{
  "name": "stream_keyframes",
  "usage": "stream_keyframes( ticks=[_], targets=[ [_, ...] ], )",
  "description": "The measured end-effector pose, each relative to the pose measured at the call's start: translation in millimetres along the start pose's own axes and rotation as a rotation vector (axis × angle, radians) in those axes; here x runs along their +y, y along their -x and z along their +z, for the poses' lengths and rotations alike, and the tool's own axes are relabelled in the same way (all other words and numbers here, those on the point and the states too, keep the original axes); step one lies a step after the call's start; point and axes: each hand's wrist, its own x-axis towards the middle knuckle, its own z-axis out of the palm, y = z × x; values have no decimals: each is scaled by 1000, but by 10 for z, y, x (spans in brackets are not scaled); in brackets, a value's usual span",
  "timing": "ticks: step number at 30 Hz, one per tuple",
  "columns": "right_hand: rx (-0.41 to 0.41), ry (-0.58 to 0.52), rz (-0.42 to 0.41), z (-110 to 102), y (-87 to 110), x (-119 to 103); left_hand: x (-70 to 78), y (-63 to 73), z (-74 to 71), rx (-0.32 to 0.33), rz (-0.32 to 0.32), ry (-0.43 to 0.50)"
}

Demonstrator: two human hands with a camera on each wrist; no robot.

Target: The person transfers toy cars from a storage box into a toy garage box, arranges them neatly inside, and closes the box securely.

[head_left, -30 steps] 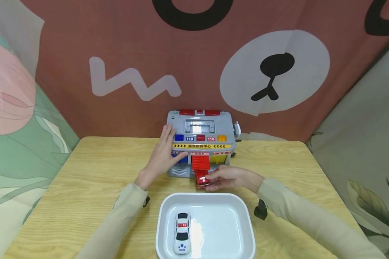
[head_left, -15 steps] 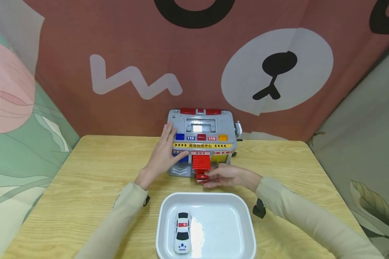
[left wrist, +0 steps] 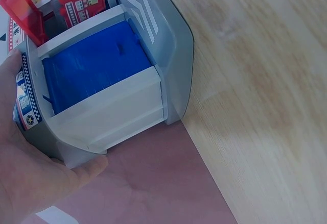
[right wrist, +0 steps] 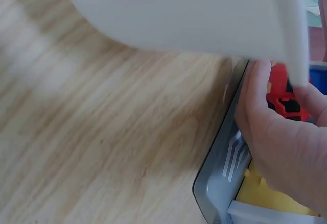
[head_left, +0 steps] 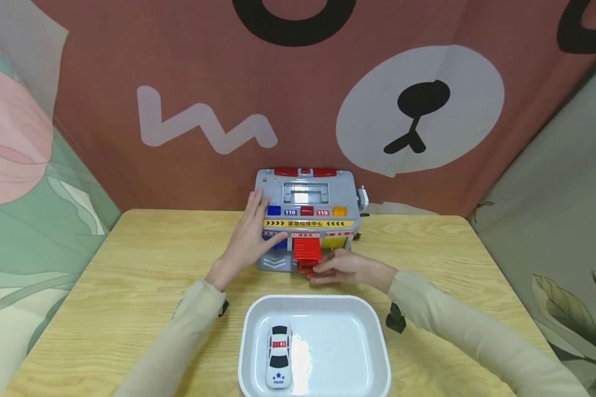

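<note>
A grey toy garage [head_left: 340, 190] stands at the back of the table. My left hand [head_left: 250, 234] rests on its left side, fingers extended and spread, with the thumb along the front. The middle red door [head_left: 307, 248] is swung up, and beneath it sits a red toy fire truck [head_left: 305, 267], partly inside the bay. My right hand [head_left: 350, 267] pinches the truck's outer end between thumb and fingers. In the left wrist view, the truck's side [left wrist: 84, 2] shows dark windows and printed markings. The blue door [left wrist: 97, 63] beside it is down.
A white tray [head_left: 315, 300] stands in front of the garage, holding a white toy police car [head_left: 278, 372] on its left. A white handle [head_left: 363, 198] sticks out from the garage's right side. Behind the table hangs a brown cloth [head_left: 203, 182] with a bear print.
My right hand has pushed the red fire truck away from me, deeper under the raised red door, so less of it shows. My left hand has stayed on the garage.
</note>
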Motion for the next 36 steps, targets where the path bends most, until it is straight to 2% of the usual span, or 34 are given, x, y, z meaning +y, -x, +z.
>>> stream_keyframes(
  ticks=[7,22,28,36],
  targets=[
    [-44,70,-17,-9,-23,-8,-6,15,-5,-3,-16,-4],
    [8,172,-59,-25,-87,-27,-3,9,13,8,-3,-3],
    [-63,222,-69,-76,-63,-36,1,20,1,6,-13,4],
    [-193,222,-103,-208,21,11,-13,16,14,15,3,-12]
  ],
)
